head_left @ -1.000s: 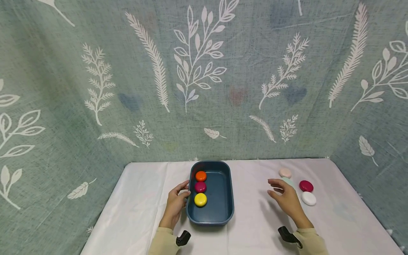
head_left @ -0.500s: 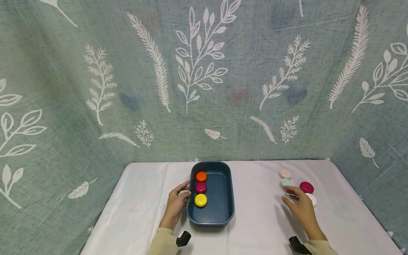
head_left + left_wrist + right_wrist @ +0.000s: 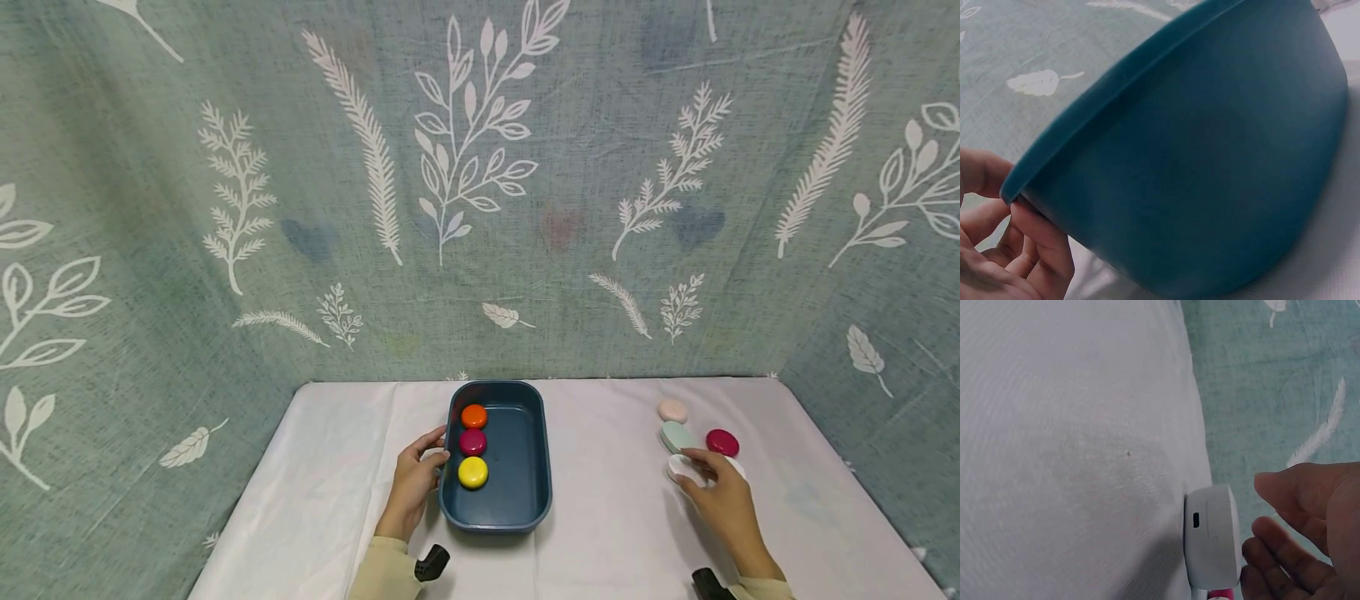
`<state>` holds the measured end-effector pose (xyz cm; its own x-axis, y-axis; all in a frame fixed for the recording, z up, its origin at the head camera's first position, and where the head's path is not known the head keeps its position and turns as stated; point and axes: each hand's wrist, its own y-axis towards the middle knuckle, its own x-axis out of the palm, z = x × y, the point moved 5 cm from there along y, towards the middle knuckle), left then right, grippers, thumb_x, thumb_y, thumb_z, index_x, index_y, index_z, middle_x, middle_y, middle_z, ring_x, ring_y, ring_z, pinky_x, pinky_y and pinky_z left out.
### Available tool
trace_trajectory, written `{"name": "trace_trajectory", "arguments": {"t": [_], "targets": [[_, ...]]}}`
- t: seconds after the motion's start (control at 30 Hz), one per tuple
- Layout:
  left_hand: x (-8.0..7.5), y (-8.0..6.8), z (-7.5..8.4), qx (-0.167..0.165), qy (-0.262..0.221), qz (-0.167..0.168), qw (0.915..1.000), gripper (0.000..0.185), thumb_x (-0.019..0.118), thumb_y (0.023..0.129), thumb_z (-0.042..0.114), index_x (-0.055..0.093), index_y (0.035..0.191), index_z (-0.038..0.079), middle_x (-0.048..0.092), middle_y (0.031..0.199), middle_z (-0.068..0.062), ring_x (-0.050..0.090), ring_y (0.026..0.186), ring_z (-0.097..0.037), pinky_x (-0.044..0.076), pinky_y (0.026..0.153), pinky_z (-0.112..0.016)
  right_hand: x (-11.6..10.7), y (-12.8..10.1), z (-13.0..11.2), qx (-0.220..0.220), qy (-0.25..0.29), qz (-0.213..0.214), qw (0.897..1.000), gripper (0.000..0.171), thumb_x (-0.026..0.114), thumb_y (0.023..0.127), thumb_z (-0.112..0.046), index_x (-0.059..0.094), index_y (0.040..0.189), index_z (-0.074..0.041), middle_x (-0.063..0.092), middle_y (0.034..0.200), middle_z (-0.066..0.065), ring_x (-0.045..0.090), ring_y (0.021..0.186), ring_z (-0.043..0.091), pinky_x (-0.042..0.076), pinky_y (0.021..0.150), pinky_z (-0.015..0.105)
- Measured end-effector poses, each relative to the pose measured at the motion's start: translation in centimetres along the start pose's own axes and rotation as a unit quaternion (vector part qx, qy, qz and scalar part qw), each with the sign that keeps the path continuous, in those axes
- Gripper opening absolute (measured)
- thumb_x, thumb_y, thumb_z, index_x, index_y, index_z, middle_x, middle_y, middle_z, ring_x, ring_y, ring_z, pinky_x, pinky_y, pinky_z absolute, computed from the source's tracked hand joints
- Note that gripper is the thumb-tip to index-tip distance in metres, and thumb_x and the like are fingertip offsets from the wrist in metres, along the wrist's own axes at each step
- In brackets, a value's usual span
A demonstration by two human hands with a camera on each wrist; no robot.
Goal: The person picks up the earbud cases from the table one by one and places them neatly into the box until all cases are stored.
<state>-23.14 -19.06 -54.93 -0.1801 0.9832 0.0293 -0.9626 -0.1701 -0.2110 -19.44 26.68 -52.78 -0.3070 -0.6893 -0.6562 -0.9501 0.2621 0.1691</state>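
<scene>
Head view: right hand (image 3: 723, 498) has moved from mid-table over to the cluster at right and now lies on the white case (image 3: 684, 468), fingers curving over it; grasp looks like it is starting, not lifted. Mint case (image 3: 677, 435), pink case (image 3: 672, 410) and magenta case (image 3: 722, 442) unmoved. Left hand (image 3: 415, 483) unchanged, fingers hooked on the blue tray (image 3: 536, 467) rim.

Left wrist view: fingers (image 3: 1035, 240) curled under tray (image 3: 1210, 175) lip.

Right wrist view: white case (image 3: 1211, 534) on its edge on the tablecloth (image 3: 1066, 456); fingers (image 3: 1285, 562) apart beside it, not clearly clamped.
</scene>
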Motion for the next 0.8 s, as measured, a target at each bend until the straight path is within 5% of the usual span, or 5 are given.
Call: {"name": "trace_trajectory", "arguments": {"t": [0.17,0.37,0.8], "targets": [[0.0,0.0,0.0,0.0,-0.002,-0.002,1.0,0.048,0.061,0.097,0.001,0.062,0.145,0.0,0.053,0.124,-0.014,0.05,0.071,-0.014,0.044,0.058,-0.021,-0.1,-0.1,0.2,-0.018,-0.014,0.001,1.0,0.045,0.08,0.084,0.004,0.067,0.126,0.01,0.066,0.124,0.031,0.064,0.115,0.046,0.047,0.09,0.026],[0.0,0.0,0.0,0.0,0.002,-0.001,1.0,0.048,0.061,0.098,0.001,0.062,0.146,0.001,0.054,0.123,-0.013,0.05,0.073,-0.015,0.044,0.058,-0.021,0.1,0.1,0.8,-0.013,-0.016,-0.023,1.0,0.048,0.077,0.086,0.005,0.062,0.131,0.012,0.06,0.131,0.036,0.06,0.119,0.051,0.046,0.102,0.062],[-0.1,0.0,0.0,0.004,0.001,-0.001,1.0,0.047,0.061,0.098,0.001,0.062,0.145,0.001,0.053,0.124,-0.013,0.052,0.077,-0.017,0.046,0.059,-0.022,0.5,0.1,1.1,-0.009,-0.027,-0.069,0.997,0.056,0.077,0.084,0.008,0.056,0.136,0.014,0.054,0.136,0.039,0.056,0.125,0.055,0.045,0.106,0.065]]}}
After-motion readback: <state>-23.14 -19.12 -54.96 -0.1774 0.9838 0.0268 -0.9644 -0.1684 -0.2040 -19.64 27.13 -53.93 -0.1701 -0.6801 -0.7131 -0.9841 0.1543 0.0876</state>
